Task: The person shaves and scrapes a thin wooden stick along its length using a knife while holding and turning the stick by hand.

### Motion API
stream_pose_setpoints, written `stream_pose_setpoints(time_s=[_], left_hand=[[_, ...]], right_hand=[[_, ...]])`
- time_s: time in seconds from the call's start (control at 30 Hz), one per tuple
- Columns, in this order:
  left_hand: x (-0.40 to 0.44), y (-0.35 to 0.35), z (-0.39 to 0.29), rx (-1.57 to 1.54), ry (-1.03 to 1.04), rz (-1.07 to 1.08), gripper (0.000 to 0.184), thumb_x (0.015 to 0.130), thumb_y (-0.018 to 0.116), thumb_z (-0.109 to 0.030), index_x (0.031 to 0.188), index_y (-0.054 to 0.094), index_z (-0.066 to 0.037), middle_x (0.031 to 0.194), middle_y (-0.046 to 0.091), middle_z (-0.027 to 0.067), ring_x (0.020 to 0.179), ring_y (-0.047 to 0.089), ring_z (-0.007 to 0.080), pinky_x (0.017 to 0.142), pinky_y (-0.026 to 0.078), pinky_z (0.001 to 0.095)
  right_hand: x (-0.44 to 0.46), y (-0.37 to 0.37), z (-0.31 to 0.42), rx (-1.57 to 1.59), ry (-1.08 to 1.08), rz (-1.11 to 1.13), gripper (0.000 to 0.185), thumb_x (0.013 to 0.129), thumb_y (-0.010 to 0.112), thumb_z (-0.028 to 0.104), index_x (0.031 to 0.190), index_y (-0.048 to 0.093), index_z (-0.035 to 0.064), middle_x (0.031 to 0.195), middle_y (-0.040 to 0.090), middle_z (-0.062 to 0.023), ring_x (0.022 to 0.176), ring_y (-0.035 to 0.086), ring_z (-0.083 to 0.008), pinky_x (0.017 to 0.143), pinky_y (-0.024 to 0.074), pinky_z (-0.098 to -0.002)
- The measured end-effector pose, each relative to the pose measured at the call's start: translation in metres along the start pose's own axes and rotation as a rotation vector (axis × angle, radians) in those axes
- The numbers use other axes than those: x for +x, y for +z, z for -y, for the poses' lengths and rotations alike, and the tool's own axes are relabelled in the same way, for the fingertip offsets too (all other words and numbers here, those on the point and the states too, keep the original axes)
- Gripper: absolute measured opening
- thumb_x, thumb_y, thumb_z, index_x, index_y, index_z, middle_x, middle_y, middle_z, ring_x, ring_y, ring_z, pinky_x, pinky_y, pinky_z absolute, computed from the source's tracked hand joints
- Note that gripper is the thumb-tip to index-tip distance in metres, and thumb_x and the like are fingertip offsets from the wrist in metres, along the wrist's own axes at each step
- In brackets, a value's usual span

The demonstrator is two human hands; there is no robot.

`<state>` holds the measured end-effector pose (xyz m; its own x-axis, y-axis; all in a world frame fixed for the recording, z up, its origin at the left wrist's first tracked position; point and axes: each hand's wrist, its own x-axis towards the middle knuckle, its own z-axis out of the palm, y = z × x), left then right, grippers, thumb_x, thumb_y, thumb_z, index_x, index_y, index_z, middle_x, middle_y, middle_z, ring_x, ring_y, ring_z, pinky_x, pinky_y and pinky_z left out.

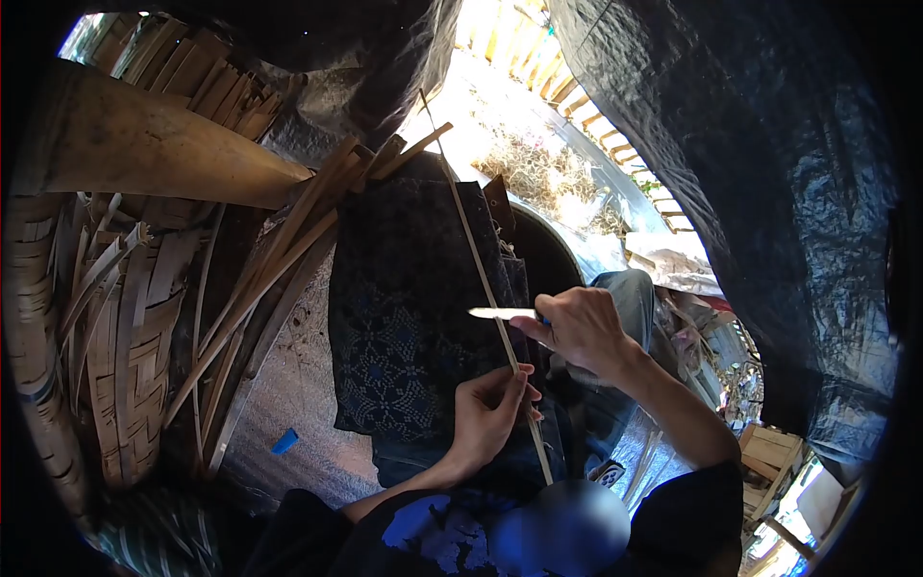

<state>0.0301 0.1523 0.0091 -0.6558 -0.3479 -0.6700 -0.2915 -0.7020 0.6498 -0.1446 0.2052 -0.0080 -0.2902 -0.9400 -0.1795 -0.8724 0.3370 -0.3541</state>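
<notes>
A long thin bamboo strip (473, 245) runs slantwise across my lap, from near my body up toward the bright opening. My left hand (488, 415) pinches it low down, between thumb and fingers. Just above, my right hand (582, 327) is closed round the handle of a knife (498, 313), which the fingers mostly hide. The pale blade points left and crosses the strip; I cannot tell whether it cuts in. Beneath both hands a dark patterned cloth (399, 337) covers my leg.
Several long bamboo strips (274, 264) lean at the left, beside a woven bamboo basket (135, 375). A thick bamboo pole (163, 144) juts in at the upper left. Dark plastic sheeting (711, 144) hangs at the right. A small blue piece (285, 441) lies on the floor.
</notes>
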Motion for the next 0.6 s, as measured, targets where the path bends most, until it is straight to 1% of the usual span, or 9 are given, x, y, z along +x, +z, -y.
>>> stream_pose_setpoints(time_s=[0.07, 0.13, 0.2, 0.27, 0.3, 0.33, 0.4, 0.53, 0.6], left_hand=[[-0.005, 0.002, 0.001, 0.024, -0.017, 0.042, 0.027, 0.094, 0.05, -0.014, 0.107, 0.056, 0.009, 0.075, 0.061, 0.0094, 0.061, 0.059, 0.0099, 0.062, 0.056, 0.0273], [-0.008, 0.004, -0.001, 0.047, 0.017, 0.064, 0.027, 0.094, 0.05, -0.014, 0.108, 0.055, 0.009, 0.075, 0.061, 0.0097, 0.061, 0.059, 0.0107, 0.062, 0.056, 0.0276], [-0.008, 0.005, -0.005, 0.032, 0.012, 0.089, 0.028, 0.094, 0.05, -0.015, 0.109, 0.055, 0.008, 0.076, 0.061, 0.0096, 0.061, 0.059, 0.01, 0.061, 0.055, 0.0275], [-0.004, 0.002, -0.006, -0.006, 0.02, 0.061, 0.028, 0.094, 0.051, -0.015, 0.109, 0.055, 0.007, 0.076, 0.061, 0.0096, 0.06, 0.059, 0.01, 0.06, 0.054, 0.0268], [-0.003, 0.001, -0.007, -0.048, 0.024, 0.031, 0.028, 0.094, 0.052, -0.016, 0.11, 0.055, 0.006, 0.076, 0.062, 0.0096, 0.059, 0.059, 0.0099, 0.059, 0.054, 0.0262], [-0.002, 0.0, -0.009, -0.052, 0.027, 0.022, 0.028, 0.094, 0.052, -0.016, 0.11, 0.055, 0.006, 0.076, 0.062, 0.0096, 0.059, 0.059, 0.0099, 0.059, 0.054, 0.0262], [-0.001, 0.0, -0.014, -0.08, -0.039, -0.037, 0.028, 0.093, 0.054, -0.017, 0.11, 0.056, 0.004, 0.076, 0.062, 0.0092, 0.057, 0.058, 0.0098, 0.057, 0.051, 0.0248], [0.004, -0.002, -0.01, -0.08, -0.061, -0.02, 0.026, 0.092, 0.055, -0.018, 0.107, 0.057, 0.003, 0.076, 0.061, 0.0086, 0.056, 0.058, 0.0114, 0.056, 0.05, 0.0244], [0.005, -0.005, -0.007, -0.118, -0.04, 0.03, 0.026, 0.092, 0.056, -0.019, 0.104, 0.056, 0.004, 0.079, 0.062, 0.0095, 0.062, 0.062, 0.0139, 0.056, 0.051, 0.0241]], right_hand=[[0.013, 0.008, -0.007, -0.003, 0.024, 0.003, 0.062, 0.09, 0.039, 0.056, 0.052, 0.048, 0.0082, 0.041, 0.045, -0.009, 0.038, 0.054, -0.0239, 0.04, 0.0428, -0.0365], [0.03, 0.017, -0.019, 0.04, 0.039, -0.129, 0.06, 0.091, 0.039, 0.055, 0.054, 0.049, 0.0081, 0.041, 0.046, -0.0103, 0.04, 0.055, -0.0253, 0.04, 0.0432, -0.0372], [0.049, 0.022, -0.026, 0.056, 0.073, -0.182, 0.058, 0.092, 0.041, 0.051, 0.056, 0.049, 0.0067, 0.042, 0.046, -0.0118, 0.042, 0.055, -0.0276, 0.041, 0.0435, -0.0374], [0.063, 0.022, -0.029, 0.171, 0.173, -0.371, 0.054, 0.092, 0.045, 0.046, 0.057, 0.049, 0.0049, 0.043, 0.046, -0.0128, 0.043, 0.055, -0.0294, 0.042, 0.0422, -0.0383], [0.06, 0.015, -0.025, 0.271, 0.196, -0.39, 0.05, 0.092, 0.049, 0.042, 0.059, 0.05, 0.0039, 0.045, 0.047, -0.0139, 0.044, 0.054, -0.031, 0.042, 0.0405, -0.0394], [0.055, 0.007, -0.019, 0.275, 0.187, -0.386, 0.05, 0.092, 0.049, 0.042, 0.059, 0.05, 0.0039, 0.045, 0.047, -0.0139, 0.044, 0.054, -0.031, 0.042, 0.0405, -0.0394], [0.034, -0.007, -0.011, 0.498, 0.077, -0.162, 0.047, 0.09, 0.052, 0.041, 0.06, 0.051, 0.0041, 0.047, 0.048, -0.0146, 0.044, 0.053, -0.0322, 0.043, 0.0393, -0.0408], [-0.009, -0.021, 0.001, 0.326, -0.059, -0.053, 0.048, 0.089, 0.052, 0.044, 0.06, 0.053, 0.0048, 0.047, 0.05, -0.013, 0.045, 0.056, -0.0313, 0.045, 0.0427, -0.0398], [-0.018, -0.029, -0.001, 0.327, -0.021, 0.024, 0.049, 0.089, 0.05, 0.046, 0.061, 0.05, 0.0056, 0.048, 0.048, -0.0137, 0.048, 0.055, -0.0336, 0.046, 0.0415, -0.0414]])
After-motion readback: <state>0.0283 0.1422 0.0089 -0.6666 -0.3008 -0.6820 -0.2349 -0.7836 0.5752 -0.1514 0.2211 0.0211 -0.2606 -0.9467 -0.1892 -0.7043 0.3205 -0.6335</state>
